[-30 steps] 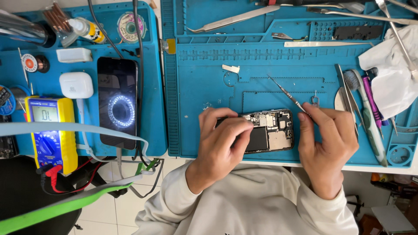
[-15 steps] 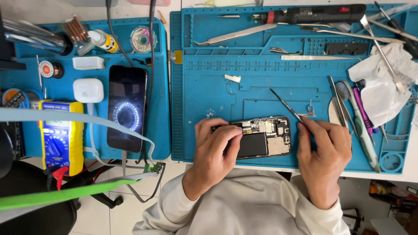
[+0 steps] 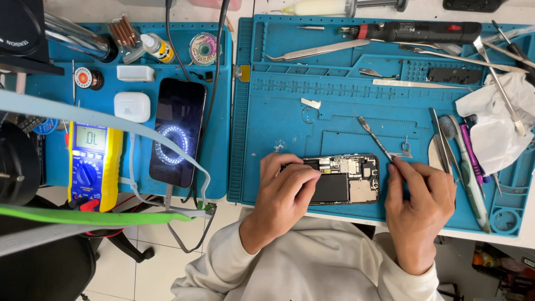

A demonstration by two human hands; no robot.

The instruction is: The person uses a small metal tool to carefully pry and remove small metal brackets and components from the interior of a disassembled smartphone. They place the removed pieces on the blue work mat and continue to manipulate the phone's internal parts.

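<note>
Since the earlier frames, little is changed in the grip of either hand, though the right hand is seen shifted slightly lower beside the phone's end. An opened phone [image 3: 344, 179], its back removed so that the black battery and circuit board are exposed, is laid lengthwise near the front edge of the blue work mat [image 3: 278, 111]. It is steadied by the left hand [image 3: 284, 192], whose fingers are curled and pressed down over its left end. A thin metal pry tool [image 3: 374, 137] is pinched between the thumb and fingertips of the right hand [image 3: 419, 203], with its tip angled up and away across the mat, clear of the phone. Tweezers and a brush [image 3: 460, 161] are laid just right of that hand, beside a crumpled white cloth [image 3: 493, 125]. On a second mat to the left, a lit phone [image 3: 177, 134], a yellow multimeter [image 3: 92, 167] and a white earbud case [image 3: 132, 106] are set
</note>
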